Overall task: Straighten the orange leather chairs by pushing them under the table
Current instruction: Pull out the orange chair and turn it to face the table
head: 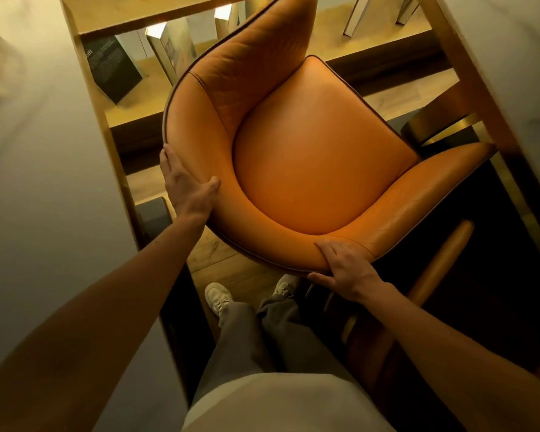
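Note:
An orange leather chair (309,157) with a curved back and dark piping fills the middle of the head view, seen from above. My left hand (187,185) grips the rim of the curved backrest on its left side, thumb inside. My right hand (346,269) holds the backrest rim at the lower right, fingers over the top. The table (512,57) with a pale top and gold edge runs down the right side; the chair's right arm tip reaches its edge. The chair's legs are hidden.
A second pale surface with a gold edge (44,182) runs along the left. Behind the chair is a lit shelf with standing books (116,67). My feet in pale shoes (219,297) stand on wood floor just behind the chair. A round gold base (440,129) sits under the table.

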